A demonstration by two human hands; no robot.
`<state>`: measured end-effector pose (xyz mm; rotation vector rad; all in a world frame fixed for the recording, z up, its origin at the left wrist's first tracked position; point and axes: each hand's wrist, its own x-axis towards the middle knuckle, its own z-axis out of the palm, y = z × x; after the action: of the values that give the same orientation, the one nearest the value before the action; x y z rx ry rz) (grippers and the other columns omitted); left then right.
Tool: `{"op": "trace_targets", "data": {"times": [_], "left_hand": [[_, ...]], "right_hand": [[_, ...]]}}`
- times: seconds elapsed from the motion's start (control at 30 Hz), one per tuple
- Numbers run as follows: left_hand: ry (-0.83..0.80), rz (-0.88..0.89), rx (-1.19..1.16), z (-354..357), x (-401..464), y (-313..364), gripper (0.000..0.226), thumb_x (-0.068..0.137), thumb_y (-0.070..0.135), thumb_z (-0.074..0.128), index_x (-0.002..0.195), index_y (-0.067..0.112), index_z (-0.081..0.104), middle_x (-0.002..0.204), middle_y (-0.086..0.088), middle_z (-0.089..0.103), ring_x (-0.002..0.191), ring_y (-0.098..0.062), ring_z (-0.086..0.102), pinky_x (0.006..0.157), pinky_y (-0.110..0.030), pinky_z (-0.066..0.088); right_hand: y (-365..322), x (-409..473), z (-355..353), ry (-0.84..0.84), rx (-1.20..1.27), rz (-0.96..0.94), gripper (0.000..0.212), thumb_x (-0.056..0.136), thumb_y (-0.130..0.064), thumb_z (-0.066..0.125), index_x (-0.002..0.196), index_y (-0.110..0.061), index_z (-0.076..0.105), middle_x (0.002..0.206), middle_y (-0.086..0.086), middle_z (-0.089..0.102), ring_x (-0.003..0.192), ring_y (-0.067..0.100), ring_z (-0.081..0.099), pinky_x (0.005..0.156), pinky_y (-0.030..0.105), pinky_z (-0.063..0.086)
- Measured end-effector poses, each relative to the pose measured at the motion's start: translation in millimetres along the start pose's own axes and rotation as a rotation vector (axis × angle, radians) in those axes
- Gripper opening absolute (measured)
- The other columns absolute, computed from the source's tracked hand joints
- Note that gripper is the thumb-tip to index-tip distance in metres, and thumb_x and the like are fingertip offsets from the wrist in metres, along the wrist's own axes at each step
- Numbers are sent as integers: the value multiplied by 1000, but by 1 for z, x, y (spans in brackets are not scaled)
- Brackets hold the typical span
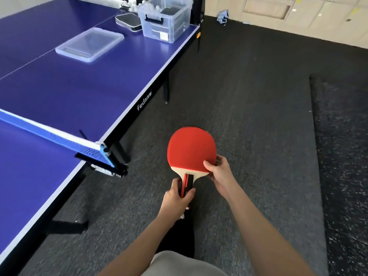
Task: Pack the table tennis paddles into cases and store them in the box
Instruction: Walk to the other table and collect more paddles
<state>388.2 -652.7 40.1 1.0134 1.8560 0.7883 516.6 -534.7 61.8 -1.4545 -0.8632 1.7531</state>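
Both hands are on the paddle, out over the floor to the right of the surface: the left hand wraps the handle, the right hand pinches the blade's near right edge, red face up. Its long axis runs near to far, blade pointing away. The case lies far and to the left, just beside the clear box, well apart from the hands, the left hand on the nearer side.

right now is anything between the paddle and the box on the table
Nothing visible blocks it. The paddle, held by both hands, is over open floor; the box stands lidless at the table's far corner.
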Motion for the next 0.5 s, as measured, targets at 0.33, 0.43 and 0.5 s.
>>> {"op": "trace_targets", "data": {"times": [0.33, 0.43, 0.5], "left_hand": [[-17, 11, -58, -31, 155, 79, 36, 89, 39, 63, 113, 26, 40, 92, -1, 63, 65, -8, 65, 46, -10, 45], [-7, -12, -86, -39, 190, 93, 38, 89, 37, 63, 117, 21, 42, 94, -4, 64, 64, -12, 68, 46, -12, 46], [17, -32, -88, -42, 216, 101, 38, 90, 37, 63, 116, 20, 42, 94, -7, 66, 66, -17, 69, 48, -14, 46]], "right_hand": [[-106, 135, 42, -5, -28, -8, 50, 85, -5, 66, 127, -17, 40, 120, 3, 56, 111, 22, 57, 99, 42, 48], [-128, 168, 57, -38, -49, -11, 51, 85, -5, 66, 128, -15, 39, 121, 5, 56, 111, 23, 58, 99, 43, 48], [-142, 195, 67, -69, -61, -7, 49, 85, -6, 66, 126, -16, 41, 119, 4, 58, 109, 21, 59, 95, 40, 50]]}}
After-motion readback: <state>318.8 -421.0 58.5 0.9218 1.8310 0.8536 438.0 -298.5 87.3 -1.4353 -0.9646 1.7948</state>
